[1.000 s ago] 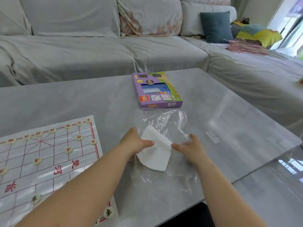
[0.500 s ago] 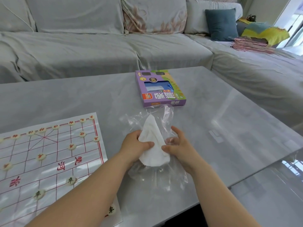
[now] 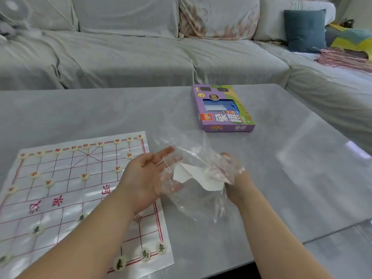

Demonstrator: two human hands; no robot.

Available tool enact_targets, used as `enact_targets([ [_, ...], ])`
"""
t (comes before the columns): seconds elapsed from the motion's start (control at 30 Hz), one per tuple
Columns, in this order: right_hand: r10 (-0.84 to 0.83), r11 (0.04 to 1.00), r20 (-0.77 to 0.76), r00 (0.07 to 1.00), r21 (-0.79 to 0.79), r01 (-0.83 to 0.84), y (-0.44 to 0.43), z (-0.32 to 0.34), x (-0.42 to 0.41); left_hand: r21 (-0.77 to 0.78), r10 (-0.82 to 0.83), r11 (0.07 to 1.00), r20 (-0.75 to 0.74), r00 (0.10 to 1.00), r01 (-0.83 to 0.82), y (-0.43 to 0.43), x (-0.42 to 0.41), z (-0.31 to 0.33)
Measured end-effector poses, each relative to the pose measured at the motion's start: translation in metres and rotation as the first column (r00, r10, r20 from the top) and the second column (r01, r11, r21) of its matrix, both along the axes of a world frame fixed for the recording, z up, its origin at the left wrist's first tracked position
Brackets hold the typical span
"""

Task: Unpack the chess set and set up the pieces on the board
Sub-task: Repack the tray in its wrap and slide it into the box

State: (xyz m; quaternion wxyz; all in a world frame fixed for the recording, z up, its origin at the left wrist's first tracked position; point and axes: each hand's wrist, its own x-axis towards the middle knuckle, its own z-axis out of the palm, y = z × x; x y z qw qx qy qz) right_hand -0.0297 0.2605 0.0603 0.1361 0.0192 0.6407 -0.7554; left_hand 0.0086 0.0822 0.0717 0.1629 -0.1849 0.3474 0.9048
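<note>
Grey sofa (image 3: 120,57) wraps the table (image 3: 291,178); nearer than the purple box (image 3: 223,111), left hand (image 3: 145,178) spreads flat against the plastic bag (image 3: 189,143), right hand (image 3: 235,178) grasps it.

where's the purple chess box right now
In the head view the purple box lies flat on the grey table, right of centre on the far side, just beyond the clear plastic bag and right of the board.
</note>
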Motion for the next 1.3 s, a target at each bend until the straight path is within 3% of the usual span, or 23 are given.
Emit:
enact_targets([
  [0.1, 0.199, 0.964, -0.176, 0.964, 0.211, -0.161, -0.025, 0.009, 0.001, -0.136, -0.072, 0.988, -0.006, 0.997, 0.07, -0.009, 0.011, 0.009],
  [0.23, 0.435, 0.859, -0.255, 0.863, 0.404, -0.313, -0.072, 0.02, 0.016, -0.37, -0.112, 0.926, -0.094, 0.989, 0.07, -0.027, 0.04, 0.018],
  [0.33, 0.528, 0.8, -0.312, 0.79, 0.495, -0.339, -0.106, 0.024, 0.041, -0.462, 0.05, 0.881, -0.119, 0.992, -0.1, -0.052, 0.07, 0.01],
  [0.43, 0.512, 0.814, -0.36, 0.78, 0.494, -0.307, -0.138, 0.032, 0.073, -0.519, 0.258, 0.801, -0.147, 0.955, -0.297, -0.077, 0.107, 0.006],
  [0.5, 0.511, 0.82, -0.312, 0.801, 0.458, -0.344, -0.16, 0.042, 0.1, -0.563, 0.379, 0.709, -0.204, 0.903, -0.425, -0.095, 0.14, 0.011],
  [0.6, 0.609, 0.768, -0.182, 0.772, 0.379, -0.516, -0.194, 0.058, 0.148, -0.616, 0.621, 0.437, -0.321, 0.715, -0.656, -0.127, 0.2, 0.018],
  [0.67, 0.713, 0.679, -0.114, 0.692, 0.356, -0.642, -0.216, 0.066, 0.182, -0.624, 0.726, 0.277, -0.361, 0.585, -0.73, -0.148, 0.238, 0.019],
  [0.77, 0.846, 0.505, -0.053, 0.53, 0.395, -0.767, -0.254, 0.063, 0.235, -0.633, 0.785, 0.179, -0.37, 0.497, -0.753, -0.17, 0.29, 0.013],
  [0.87, 0.889, 0.416, -0.029, 0.457, 0.468, -0.779, -0.3, 0.048, 0.282, -0.644, 0.841, 0.16, -0.307, 0.445, -0.748, -0.197, 0.337, -0.003],
  [1.03, 0.958, 0.245, -0.005, 0.288, 0.539, -0.806, -0.37, 0.007, 0.344, -0.577, 0.914, 0.219, -0.16, 0.372, -0.787, -0.234, 0.403, -0.03],
  [1.1, 0.96, 0.236, -0.013, 0.281, 0.584, -0.777, -0.393, -0.015, 0.361, -0.536, 0.914, 0.257, -0.135, 0.382, -0.804, -0.247, 0.424, -0.041],
  [1.2, 0.964, 0.205, -0.004, 0.267, 0.652, -0.73, -0.418, -0.045, 0.374, -0.51, 0.869, 0.352, -0.134, 0.477, -0.785, -0.269, 0.456, -0.062],
  [1.27, 0.952, 0.229, 0.006, 0.305, 0.649, -0.726, -0.431, -0.061, 0.379, -0.624, 0.859, 0.322, -0.122, 0.496, -0.712, -0.285, 0.478, -0.08],
  [1.3, 0.943, 0.245, 0.012, 0.331, 0.648, -0.721, -0.438, -0.07, 0.381, -0.745, 0.872, 0.246, -0.109, 0.478, -0.619, -0.294, 0.49, -0.092],
])
